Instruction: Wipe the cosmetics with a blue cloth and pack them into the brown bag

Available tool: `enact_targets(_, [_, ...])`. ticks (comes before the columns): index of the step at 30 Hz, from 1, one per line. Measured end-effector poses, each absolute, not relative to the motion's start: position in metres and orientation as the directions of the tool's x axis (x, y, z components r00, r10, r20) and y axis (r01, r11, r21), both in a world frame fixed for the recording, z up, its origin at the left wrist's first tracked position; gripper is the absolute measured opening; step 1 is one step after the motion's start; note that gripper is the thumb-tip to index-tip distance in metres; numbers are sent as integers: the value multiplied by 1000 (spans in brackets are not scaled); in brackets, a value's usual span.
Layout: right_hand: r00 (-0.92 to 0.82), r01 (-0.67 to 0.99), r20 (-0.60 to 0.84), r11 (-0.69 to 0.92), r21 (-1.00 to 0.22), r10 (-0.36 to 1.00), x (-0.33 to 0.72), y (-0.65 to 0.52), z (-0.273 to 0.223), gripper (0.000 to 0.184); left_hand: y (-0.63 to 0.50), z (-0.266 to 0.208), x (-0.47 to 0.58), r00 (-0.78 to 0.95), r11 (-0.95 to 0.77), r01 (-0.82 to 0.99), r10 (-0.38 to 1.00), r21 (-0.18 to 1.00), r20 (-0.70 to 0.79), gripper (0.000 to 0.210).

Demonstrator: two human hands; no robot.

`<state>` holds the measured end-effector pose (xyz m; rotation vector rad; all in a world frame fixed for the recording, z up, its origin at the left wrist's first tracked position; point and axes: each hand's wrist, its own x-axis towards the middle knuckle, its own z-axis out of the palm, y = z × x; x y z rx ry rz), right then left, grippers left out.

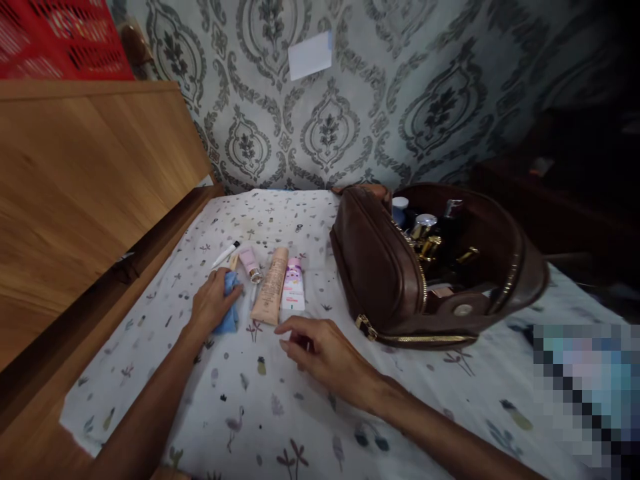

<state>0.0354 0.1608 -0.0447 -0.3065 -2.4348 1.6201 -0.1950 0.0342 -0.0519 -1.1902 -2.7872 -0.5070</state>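
Observation:
My left hand (213, 297) is closed on a crumpled blue cloth (229, 321) lying on the printed sheet. Just beyond it is a slim white tube or pen (225, 255) with a black end. A small pale pink tube (249, 261) with a silvery cap lies to its right. Beside that is a large beige tube (271, 290), and touching or nearly touching it, a white and purple tube (293, 285) with a cartoon print. My right hand (320, 350) hovers at the near end of the beige tube, fingers curved and apart, nothing in them.
An open brown leather cosmetic bag (380, 267) stands on the right, with bottles and gold-capped items (430, 247) inside. A wooden panel (90, 173) bounds the left, with a red basket (60, 40) above. Patterned wallpaper (330, 127) forms the back. A blurred-out patch (590, 387) covers the lower right.

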Motion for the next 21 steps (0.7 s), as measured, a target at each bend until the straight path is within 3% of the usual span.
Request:
enact_targets(2, [-952, 52, 1, 164, -985, 307, 26, 157, -57, 22, 32, -56, -198, -708, 669, 703, 691, 244, 144, 38])
enact_targets(5, [-923, 17, -50, -87, -996, 382, 23, 155, -77, 26, 29, -58, -204, -715, 655, 693, 679, 302, 168, 39])
enact_targets(8, [-897, -29, -45, -161, -987, 440, 29, 155, -88, 35, 29, -54, -204, -744, 586, 644, 629, 492, 225, 42])
enact_targets(11, [-891, -92, -4, -191, -977, 453, 32, 155, -89, 39, 33, -44, -187, -758, 373, 547, 600, 749, 255, 44])
enact_targets(13, [-888, -144, 26, -223, -964, 459, 32, 154, -88, 44, 37, -38, -164, -730, 218, 517, 617, 827, 293, 41])
enact_targets(17, [-882, -200, 12, -352, -915, 471, 29, 151, -88, 53, 42, -41, -115, -576, 60, 606, 720, 793, 386, 32])
enact_targets(21, [-908, -189, -18, -447, -875, 419, 30, 149, -87, 49, 45, -54, -87, -311, -30, 805, 829, 592, 465, 30])
